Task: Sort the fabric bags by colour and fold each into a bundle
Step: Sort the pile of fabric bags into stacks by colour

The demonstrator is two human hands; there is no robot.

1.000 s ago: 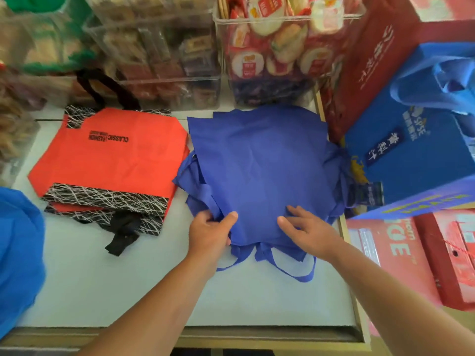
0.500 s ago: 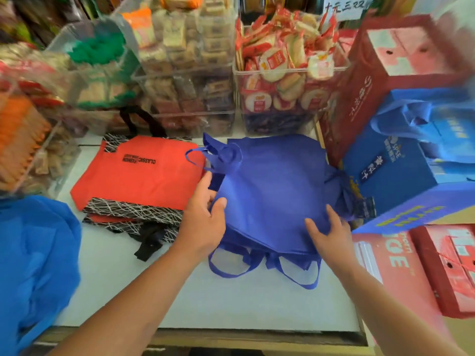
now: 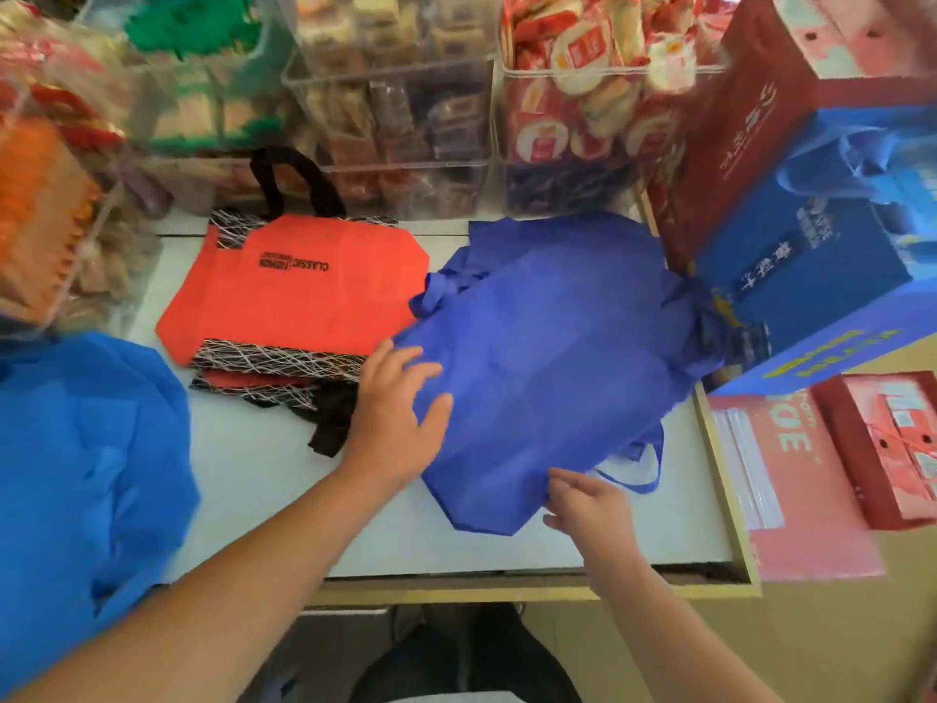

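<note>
A stack of dark blue fabric bags (image 3: 557, 357) lies on the white counter (image 3: 253, 479), folded over so its near edge forms a blunt point. My left hand (image 3: 395, 418) lies flat on the stack's left side, fingers spread. At the near edge my right hand (image 3: 588, 504) pinches the fabric. A blue handle loop (image 3: 644, 469) sticks out to the right. To the left lies a stack of orange-red bags (image 3: 304, 296) with black net-patterned trim and black handles.
A light blue fabric heap (image 3: 86, 459) fills the left edge. Clear bins of packaged snacks (image 3: 583, 119) line the back. Red and blue gift boxes (image 3: 811, 235) crowd the right side; red boxes (image 3: 882, 449) sit lower right. The counter's wooden rim (image 3: 507, 593) runs along the front.
The blue stack's left part has been folded over toward the right. My left hand went from gripping the edge to pressing flat on top. My right hand slid to the near edge.
</note>
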